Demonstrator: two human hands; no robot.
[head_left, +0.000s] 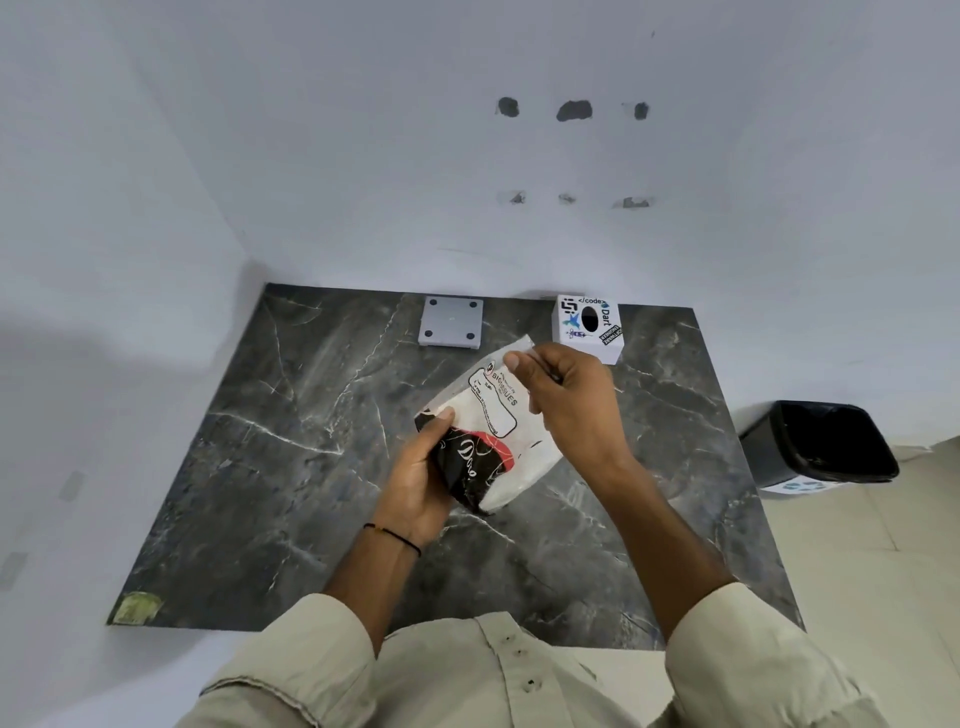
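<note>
Above the desk (291, 467), your left hand (415, 488) grips the tissue packet (488, 441) while your right hand (566, 405) pinches its top edge.

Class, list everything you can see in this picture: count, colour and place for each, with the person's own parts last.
table: one, dark grey marble, in the wall corner.
tissue packet: one, white, black and red, held above the table.
square plate: one, grey, table's back edge.
stickered box: one, white, back of table, right of the square plate.
bin: one, black, on the floor right of the table.
left hand: one, grips tissue packet's lower end.
right hand: one, pinches tissue packet's top edge.
</note>
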